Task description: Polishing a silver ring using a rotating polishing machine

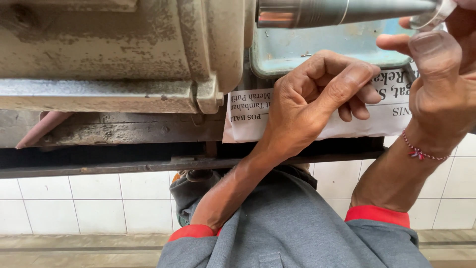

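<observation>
A worn machine bed (124, 126) of dark, rusted metal runs across the view, with a long flat steel rail (99, 166) along its near edge. On it sits a heavy cast housing (114, 54) with chipped cream paint, its rounded end (225, 44) facing right. Beside that, a sheet of printed newspaper (248, 119) lies flat on the bed, its near edge hanging just over the front. A shallow blue-green metal tray (297, 49) with a raised rim rests just behind the paper. At the left, a pinkish bar (42, 129) leans at a slant against the bed. Below the bed are white wall tiles (74, 201) and a strip of pale floor (74, 250).
</observation>
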